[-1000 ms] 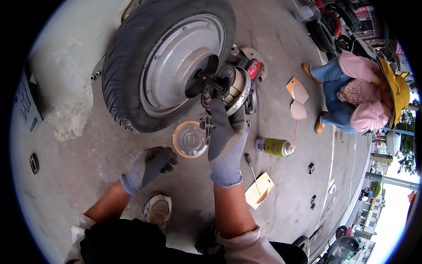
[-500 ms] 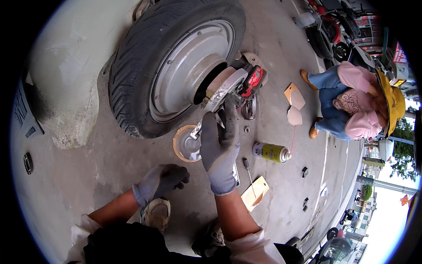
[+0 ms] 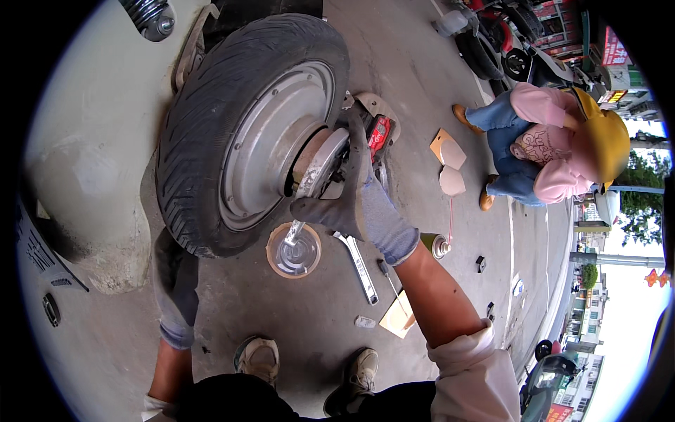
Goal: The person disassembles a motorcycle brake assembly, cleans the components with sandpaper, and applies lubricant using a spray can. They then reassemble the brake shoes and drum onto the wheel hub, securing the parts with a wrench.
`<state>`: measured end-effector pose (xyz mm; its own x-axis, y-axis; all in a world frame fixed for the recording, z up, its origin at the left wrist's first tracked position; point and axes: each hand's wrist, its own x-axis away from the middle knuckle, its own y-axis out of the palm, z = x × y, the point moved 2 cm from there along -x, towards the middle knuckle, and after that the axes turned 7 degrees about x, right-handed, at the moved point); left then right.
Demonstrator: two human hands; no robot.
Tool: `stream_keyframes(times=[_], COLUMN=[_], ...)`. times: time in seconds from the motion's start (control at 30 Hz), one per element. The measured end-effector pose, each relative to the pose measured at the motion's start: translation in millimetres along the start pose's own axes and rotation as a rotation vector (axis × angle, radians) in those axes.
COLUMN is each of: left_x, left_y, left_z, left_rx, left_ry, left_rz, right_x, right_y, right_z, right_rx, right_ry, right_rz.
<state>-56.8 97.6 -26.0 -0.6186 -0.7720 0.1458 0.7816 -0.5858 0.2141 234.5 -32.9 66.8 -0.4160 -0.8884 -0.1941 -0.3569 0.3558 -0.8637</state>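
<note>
A black-tyred scooter wheel (image 3: 246, 148) with a silver hub stands tilted beside the pale bodywork. My gloved right hand (image 3: 358, 204) grips a round metal brake plate (image 3: 322, 163) at the hub opening, its fingers over the far rim and its thumb underneath. A short metal lever (image 3: 294, 233) sticks out below the plate. My gloved left hand (image 3: 176, 285) is at the lower left of the tyre (image 3: 204, 169), holding its edge; its fingertips are partly hidden. Beneath the plate lies a round clear lid or dish (image 3: 294, 250) with a tan rim.
An adjustable wrench (image 3: 357, 269), a screwdriver (image 3: 384, 269), a spray can (image 3: 437, 245) and tan cards (image 3: 399, 315) lie on the ground to the right. A red and black power tool (image 3: 380, 135) sits behind the brake plate. Farther right, a person in pink (image 3: 548, 141) crouches.
My left hand has moved from above the ground up to the tyre's lower left. My right hand now wraps the brake plate, which sits closer against the hub. The view has shifted.
</note>
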Motion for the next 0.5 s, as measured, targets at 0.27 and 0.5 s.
stream_keyframes(times=[0.27, 0.5], left_x=[-39.9, -41.1], left_y=[50.3, 51.1], left_z=[42.6, 44.2], left_rx=[-0.36, -0.313], left_ry=[0.335, 0.328], left_rz=[0.14, 0.131], right_x=[-3.2, -9.1], right_y=[9.4, 9.5], right_z=[-0.8, 0.0], right_rx=[0.091, 0.123], right_ry=[-0.031, -0.093], right_rz=[0.104, 0.074])
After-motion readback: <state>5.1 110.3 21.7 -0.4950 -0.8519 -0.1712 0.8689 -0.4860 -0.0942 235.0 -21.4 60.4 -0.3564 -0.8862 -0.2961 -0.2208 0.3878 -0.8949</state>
